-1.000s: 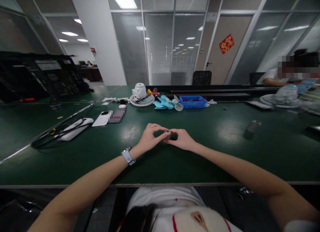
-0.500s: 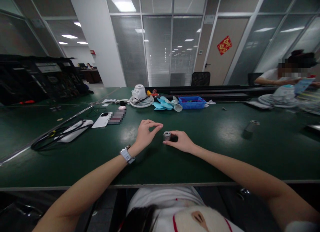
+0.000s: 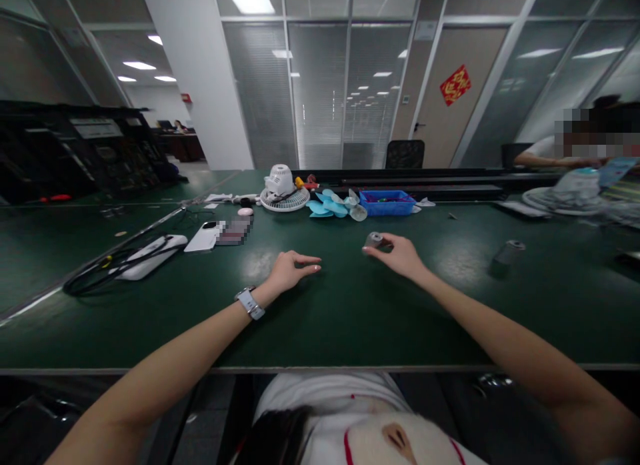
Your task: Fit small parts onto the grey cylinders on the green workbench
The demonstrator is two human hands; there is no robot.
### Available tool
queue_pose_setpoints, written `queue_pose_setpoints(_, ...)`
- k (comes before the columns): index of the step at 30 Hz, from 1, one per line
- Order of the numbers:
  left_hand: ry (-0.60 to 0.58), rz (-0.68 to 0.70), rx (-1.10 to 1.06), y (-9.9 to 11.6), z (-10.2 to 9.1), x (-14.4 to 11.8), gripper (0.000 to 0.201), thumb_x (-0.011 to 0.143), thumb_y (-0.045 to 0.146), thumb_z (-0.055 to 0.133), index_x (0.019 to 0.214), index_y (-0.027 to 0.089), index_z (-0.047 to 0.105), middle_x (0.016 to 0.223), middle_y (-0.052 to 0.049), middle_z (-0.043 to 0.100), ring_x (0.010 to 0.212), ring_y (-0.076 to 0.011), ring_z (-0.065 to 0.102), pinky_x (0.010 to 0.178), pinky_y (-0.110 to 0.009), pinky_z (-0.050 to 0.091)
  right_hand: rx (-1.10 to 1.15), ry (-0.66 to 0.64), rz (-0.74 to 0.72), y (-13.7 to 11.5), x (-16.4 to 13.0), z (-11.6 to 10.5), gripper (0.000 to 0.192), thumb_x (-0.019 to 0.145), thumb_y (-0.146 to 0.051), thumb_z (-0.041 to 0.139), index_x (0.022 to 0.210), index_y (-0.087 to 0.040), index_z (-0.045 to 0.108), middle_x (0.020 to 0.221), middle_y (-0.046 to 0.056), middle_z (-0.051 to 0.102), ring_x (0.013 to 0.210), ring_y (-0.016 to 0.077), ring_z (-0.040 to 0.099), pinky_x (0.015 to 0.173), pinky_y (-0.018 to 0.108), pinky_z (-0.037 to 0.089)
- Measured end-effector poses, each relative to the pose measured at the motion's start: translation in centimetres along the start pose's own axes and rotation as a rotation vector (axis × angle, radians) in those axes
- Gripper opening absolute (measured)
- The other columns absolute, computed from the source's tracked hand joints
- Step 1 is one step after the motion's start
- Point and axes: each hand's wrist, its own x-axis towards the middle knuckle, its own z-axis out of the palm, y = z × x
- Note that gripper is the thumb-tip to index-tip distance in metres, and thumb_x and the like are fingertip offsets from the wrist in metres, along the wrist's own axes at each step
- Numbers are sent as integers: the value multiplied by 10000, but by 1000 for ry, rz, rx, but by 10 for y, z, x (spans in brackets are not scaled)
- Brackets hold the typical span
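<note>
Small metal cylinder (image 3: 373, 240) in the snug grip of the right hand (image 3: 401, 256); left hand (image 3: 286, 272) (loosely parted) empty

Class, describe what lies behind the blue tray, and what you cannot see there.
Long dark bars run behind the blue tray, showing above its rim. Anything low down, directly behind the tray, is covered by it.

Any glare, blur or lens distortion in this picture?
Head view: the green table shows pale glare beside the left hand and left of the unheld metal cylinder; head view: the cylinder in the right hand looks slightly soft; head view: things seem stretched toward the edges, wide-angle style.
</note>
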Motion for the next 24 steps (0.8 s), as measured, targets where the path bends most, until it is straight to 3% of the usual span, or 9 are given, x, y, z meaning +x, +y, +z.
queue_pose_setpoints(4,131,-43,38,2,-5,0,365,806,520,637,1070,306,770,946,-66,734,845,-236,635,755,-356,497,-446,185,333,61,25,-62,437,801,-552,674,1007,-170,723,992,142,712,947,303,662,804,391,503)
queue_pose_setpoints(8,171,-40,44,5,-6,-1,340,821,506,622,1048,302,771,903,-51,727,799,-218,625,737,-352,495,-618,78,673,110,27,-106,495,775,-528,709,1047,-115,702,1065,238,664,1007,371,628,784,442,476)
queue_pose_setpoints(13,206,-58,26,9,-5,-2,296,830,461,623,1015,280,767,906,-49,729,841,-225,624,779,-370,489,-582,-45,850,138,22,-121,486,775,-490,717,1038,-83,686,1101,297,625,1024,365,610,774,435,461)
queue_pose_setpoints(17,263,-71,3,9,-5,-1,308,843,452,606,1028,253,748,925,-53,734,873,-232,620,808,-381,480,-605,-5,865,126,21,-119,548,765,-443,736,1157,-75,629,1133,292,620,1052,378,607,811,455,473)
queue_pose_setpoints(19,310,-72,-2,8,-5,0,298,859,421,579,1034,243,741,962,-54,736,888,-231,618,828,-384,475,-667,141,753,103,20,-107,646,771,-416,733,1284,-71,548,1213,295,594,1125,405,576,875,507,458)
queue_pose_setpoints(21,348,-76,-4,7,-5,1,286,875,360,536,1036,238,739,996,-53,736,899,-228,615,846,-383,472,-658,261,444,69,17,-83,622,835,-396,666,1355,-96,503,1303,269,563,1215,399,529,962,546,414)
queue_pose_setpoints(22,359,-81,-5,6,-4,2,289,878,328,513,1033,238,740,1004,-51,736,906,-227,615,856,-383,471,-596,253,237,50,14,-67,559,880,-388,609,1364,-126,512,1340,237,555,1253,378,509,1001,547,391)
queue_pose_setpoints(24,368,-92,-14,5,-5,3,304,875,282,477,1006,239,748,997,-46,739,926,-231,619,881,-386,467,-364,69,-159,11,4,-28,448,955,-387,494,1358,-198,551,1381,151,561,1292,293,501,1070,491,369)
